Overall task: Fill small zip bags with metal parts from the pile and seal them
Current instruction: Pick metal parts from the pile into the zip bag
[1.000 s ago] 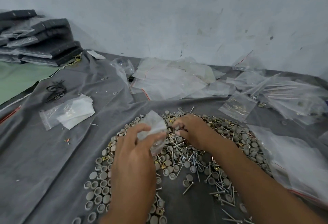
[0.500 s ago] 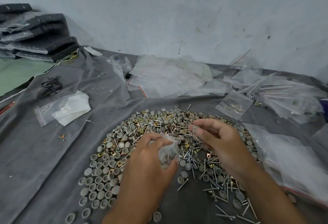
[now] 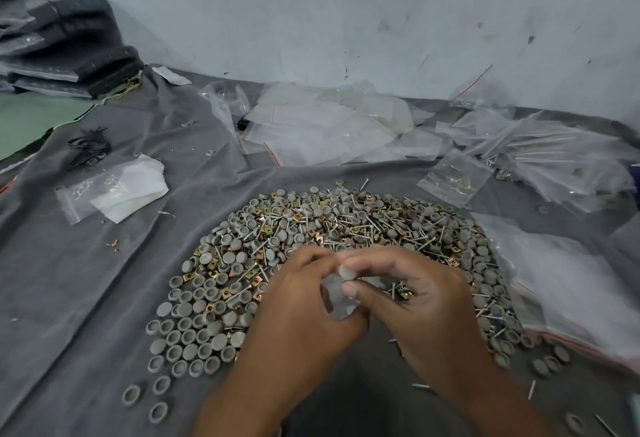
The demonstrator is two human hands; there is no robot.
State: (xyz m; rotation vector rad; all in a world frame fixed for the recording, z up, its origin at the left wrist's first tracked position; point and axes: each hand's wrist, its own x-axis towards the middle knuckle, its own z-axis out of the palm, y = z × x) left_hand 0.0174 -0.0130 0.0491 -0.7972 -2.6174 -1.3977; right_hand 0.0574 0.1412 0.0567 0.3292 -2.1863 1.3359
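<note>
The small zip bag (image 3: 337, 298) sits between both hands over the near edge of the pile (image 3: 346, 246), mostly hidden, so its long axis and which way its mouth points cannot be told for sure; it seems to open up and toward the right hand. The left hand (image 3: 298, 312) curls its fingers round the bag. The right hand (image 3: 415, 301) pinches a grey round cap (image 3: 347, 272) between thumb and forefinger at the bag's top, with screws and a brass clip cupped in its palm. This looks like the filling step; next the cap must drop cleanly inside, then the rest, before pressing the zip closed on the grey cloth (image 3: 86, 298)
</note>
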